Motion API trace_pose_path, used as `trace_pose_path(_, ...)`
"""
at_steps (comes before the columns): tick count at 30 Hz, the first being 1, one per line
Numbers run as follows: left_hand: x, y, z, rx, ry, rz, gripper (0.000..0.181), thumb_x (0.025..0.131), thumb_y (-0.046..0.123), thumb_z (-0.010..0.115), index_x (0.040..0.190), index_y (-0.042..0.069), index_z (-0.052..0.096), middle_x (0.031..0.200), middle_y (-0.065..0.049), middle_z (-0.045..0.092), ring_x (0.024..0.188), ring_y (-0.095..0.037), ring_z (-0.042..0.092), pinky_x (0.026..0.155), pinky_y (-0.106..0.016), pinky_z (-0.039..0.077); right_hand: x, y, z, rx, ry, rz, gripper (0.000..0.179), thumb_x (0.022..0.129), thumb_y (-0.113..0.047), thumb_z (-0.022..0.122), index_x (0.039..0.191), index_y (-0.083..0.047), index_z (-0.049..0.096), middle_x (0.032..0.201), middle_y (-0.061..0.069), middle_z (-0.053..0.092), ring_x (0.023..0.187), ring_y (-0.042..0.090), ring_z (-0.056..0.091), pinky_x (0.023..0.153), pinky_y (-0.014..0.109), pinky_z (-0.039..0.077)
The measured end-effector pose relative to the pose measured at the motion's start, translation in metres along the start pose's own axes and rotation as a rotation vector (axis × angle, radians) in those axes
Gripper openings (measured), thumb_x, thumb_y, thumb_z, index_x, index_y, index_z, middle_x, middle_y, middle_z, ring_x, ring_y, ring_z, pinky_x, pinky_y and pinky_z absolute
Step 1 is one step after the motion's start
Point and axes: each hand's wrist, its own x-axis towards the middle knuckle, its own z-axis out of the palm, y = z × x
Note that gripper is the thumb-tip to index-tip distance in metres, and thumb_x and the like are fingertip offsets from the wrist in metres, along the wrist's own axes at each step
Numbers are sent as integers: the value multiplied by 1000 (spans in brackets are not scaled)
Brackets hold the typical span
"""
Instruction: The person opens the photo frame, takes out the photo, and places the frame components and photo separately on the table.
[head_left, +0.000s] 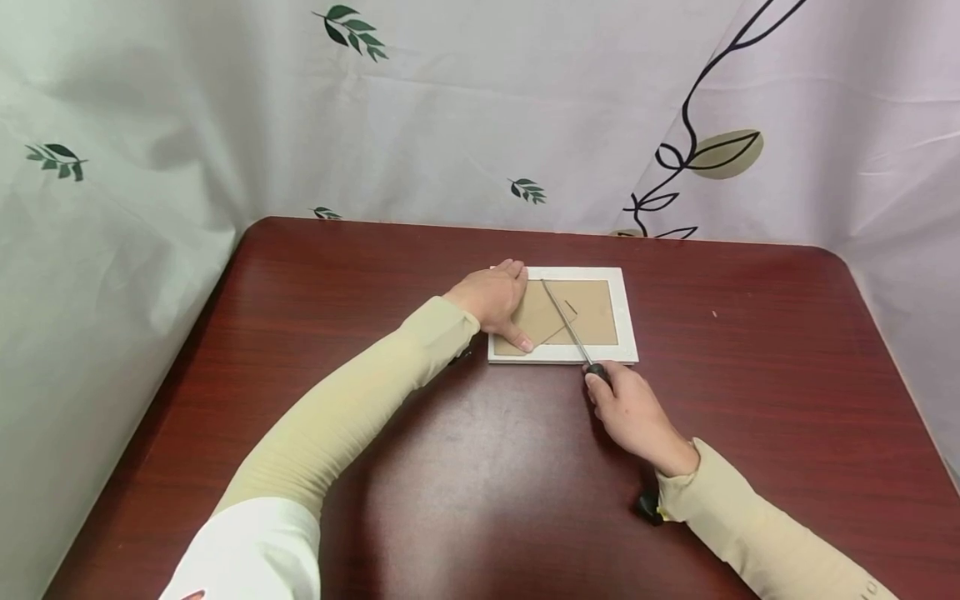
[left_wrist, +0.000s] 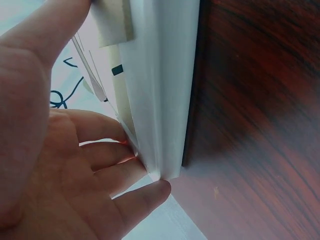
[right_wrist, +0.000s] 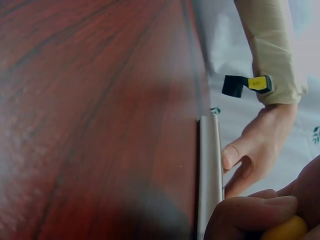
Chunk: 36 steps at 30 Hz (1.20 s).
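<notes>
A white picture frame [head_left: 628,325] lies on the table with its brown backing board [head_left: 596,312] facing up. My left hand [head_left: 495,300] rests on the frame's left side, fingers toward the far edge and thumb on the board near the front edge; the left wrist view shows the fingertips at the frame's rim. My right hand [head_left: 630,412], just in front of the frame, grips a screwdriver [head_left: 566,315] whose long metal shaft slants across the board, tip near the far side. The handle's yellow end [right_wrist: 286,230] shows in the right wrist view.
The dark red wooden table [head_left: 360,275] surrounds the frame. A pale curtain [head_left: 450,108] with leaf prints hangs behind the table's far edge. A small black-and-yellow device [right_wrist: 259,84] sits at the left sleeve cuff.
</notes>
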Motion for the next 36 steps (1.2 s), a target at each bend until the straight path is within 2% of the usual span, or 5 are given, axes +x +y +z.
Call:
trace_pose_path(5, 1, 0, 0, 11, 4, 7, 128, 77, 73, 70, 156, -10, 13, 165, -24, 13, 153, -34, 11, 124, -35, 10, 0, -2, -2, 81, -34, 33, 22, 105, -11, 45, 87, 0, 53, 63, 1, 46, 50, 13, 46, 45, 25, 40)
trace_pose_path(10, 1, 1, 0, 15, 1, 9, 128, 77, 73, 69, 156, -10, 13, 165, -24, 12, 153, -33, 11, 124, -35, 10, 1, -1, -2, 119, -55, 71, 22, 106, -10, 44, 89, 2, 53, 63, 1, 45, 50, 13, 44, 44, 25, 40)
trace_pose_path(20, 0, 1, 0, 1, -4, 3, 129, 76, 73, 70, 156, -9, 12, 165, -23, 11, 154, -33, 10, 124, -35, 9, 3, -2, -8, 285, -128, 143, 22, 106, -9, 39, 96, 8, 50, 63, 1, 40, 45, 9, 34, 41, 20, 32)
trace_pose_path(28, 1, 2, -2, 5, -10, -12, 129, 76, 72, 71, 156, -11, 12, 165, -24, 13, 153, -34, 12, 124, -36, 11, 2, -2, -8, 184, -110, 91, 24, 106, -8, 41, 87, 5, 50, 63, 1, 42, 47, 11, 38, 42, 23, 36)
trace_pose_path(36, 1, 4, -4, 5, -20, -17, 128, 77, 72, 71, 156, -10, 12, 165, -24, 13, 153, -34, 12, 124, -38, 12, 0, -2, -9, 117, -69, 58, 24, 106, -10, 43, 86, 1, 50, 61, 1, 43, 48, 13, 42, 44, 25, 39)
